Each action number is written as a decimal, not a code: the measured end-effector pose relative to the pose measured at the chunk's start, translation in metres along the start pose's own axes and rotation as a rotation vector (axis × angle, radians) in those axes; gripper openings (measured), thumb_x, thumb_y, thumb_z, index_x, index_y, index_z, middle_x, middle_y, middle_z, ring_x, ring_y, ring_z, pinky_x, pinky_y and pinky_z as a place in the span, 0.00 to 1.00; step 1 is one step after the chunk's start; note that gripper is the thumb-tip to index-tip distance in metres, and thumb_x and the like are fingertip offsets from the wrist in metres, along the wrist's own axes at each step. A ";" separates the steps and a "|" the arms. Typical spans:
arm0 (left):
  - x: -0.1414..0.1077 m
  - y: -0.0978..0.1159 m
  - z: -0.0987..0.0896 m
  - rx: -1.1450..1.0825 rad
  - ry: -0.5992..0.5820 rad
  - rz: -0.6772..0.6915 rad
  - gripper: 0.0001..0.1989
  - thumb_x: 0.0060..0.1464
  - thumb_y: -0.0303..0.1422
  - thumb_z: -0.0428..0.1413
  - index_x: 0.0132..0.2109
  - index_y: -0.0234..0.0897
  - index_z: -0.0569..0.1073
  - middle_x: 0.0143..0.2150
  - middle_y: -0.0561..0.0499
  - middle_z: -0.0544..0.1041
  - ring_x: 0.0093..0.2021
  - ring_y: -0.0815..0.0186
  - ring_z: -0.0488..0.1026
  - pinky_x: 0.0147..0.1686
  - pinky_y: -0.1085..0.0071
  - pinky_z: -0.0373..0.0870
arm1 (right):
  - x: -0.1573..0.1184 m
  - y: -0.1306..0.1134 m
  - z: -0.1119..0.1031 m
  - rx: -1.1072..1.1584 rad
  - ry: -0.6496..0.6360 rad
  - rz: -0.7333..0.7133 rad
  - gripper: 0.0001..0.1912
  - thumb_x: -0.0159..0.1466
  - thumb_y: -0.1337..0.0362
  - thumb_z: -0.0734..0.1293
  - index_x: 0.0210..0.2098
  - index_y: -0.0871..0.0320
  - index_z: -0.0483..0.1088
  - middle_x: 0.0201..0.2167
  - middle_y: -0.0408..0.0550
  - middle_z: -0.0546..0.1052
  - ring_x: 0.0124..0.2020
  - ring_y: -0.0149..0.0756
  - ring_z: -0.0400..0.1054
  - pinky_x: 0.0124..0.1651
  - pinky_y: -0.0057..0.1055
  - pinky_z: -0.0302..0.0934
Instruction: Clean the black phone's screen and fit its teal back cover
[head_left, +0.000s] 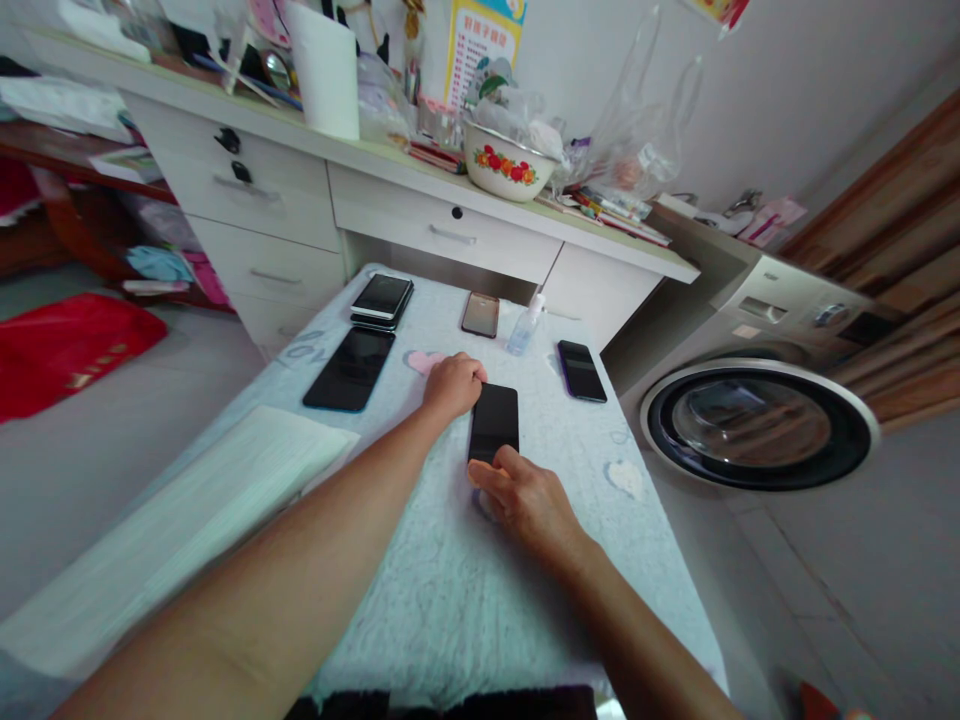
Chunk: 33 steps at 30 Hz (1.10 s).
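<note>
A black smartphone (495,420) lies face up on the cloth-covered table (450,590), between my two hands. My left hand (452,387) is closed at its far left corner, with the fingertips curled against the edge. At the near end, my right hand (531,492) grips the phone's lower edge between thumb and fingers; part of that end is hidden. A larger dark phone or tablet (351,370) rests to the left, below a small stack of phones (382,297). Beyond my hands are a phone case (481,314) and a clear spray bottle (527,324).
Another phone (581,371) lies near the table's right edge. White paper or cloth (195,530) covers the left side under my left forearm. A white cabinet (450,220) bearing a flowered bowl (510,165) stands behind, with a washing machine (757,330) at right.
</note>
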<state>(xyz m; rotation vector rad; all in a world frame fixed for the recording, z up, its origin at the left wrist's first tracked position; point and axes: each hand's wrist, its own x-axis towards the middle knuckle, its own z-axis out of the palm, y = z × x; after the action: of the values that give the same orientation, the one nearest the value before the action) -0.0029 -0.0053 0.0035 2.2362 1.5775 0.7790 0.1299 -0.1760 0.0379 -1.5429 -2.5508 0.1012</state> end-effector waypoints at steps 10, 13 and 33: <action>0.000 0.000 -0.002 0.019 -0.016 0.000 0.14 0.52 0.24 0.50 0.35 0.40 0.80 0.41 0.50 0.78 0.44 0.64 0.74 0.47 0.68 0.68 | -0.024 0.015 -0.001 0.007 0.055 0.100 0.13 0.70 0.66 0.58 0.47 0.50 0.72 0.34 0.44 0.69 0.29 0.29 0.64 0.28 0.25 0.51; 0.000 -0.001 -0.001 0.026 -0.010 0.001 0.14 0.52 0.24 0.50 0.35 0.40 0.80 0.40 0.50 0.78 0.43 0.63 0.74 0.47 0.67 0.68 | -0.028 0.018 -0.002 0.008 0.062 0.128 0.13 0.70 0.65 0.58 0.49 0.50 0.72 0.34 0.45 0.69 0.29 0.29 0.66 0.28 0.25 0.52; 0.000 0.001 -0.002 0.033 -0.010 -0.001 0.14 0.51 0.24 0.50 0.34 0.40 0.80 0.40 0.50 0.78 0.43 0.63 0.74 0.46 0.68 0.68 | -0.027 0.021 -0.004 -0.015 0.046 0.173 0.12 0.70 0.67 0.58 0.44 0.53 0.72 0.33 0.44 0.70 0.29 0.29 0.66 0.30 0.25 0.53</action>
<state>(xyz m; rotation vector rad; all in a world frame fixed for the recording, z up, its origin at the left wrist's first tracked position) -0.0036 -0.0060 0.0058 2.2585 1.5976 0.7455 0.1617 -0.1901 0.0363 -1.7481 -2.3855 0.0668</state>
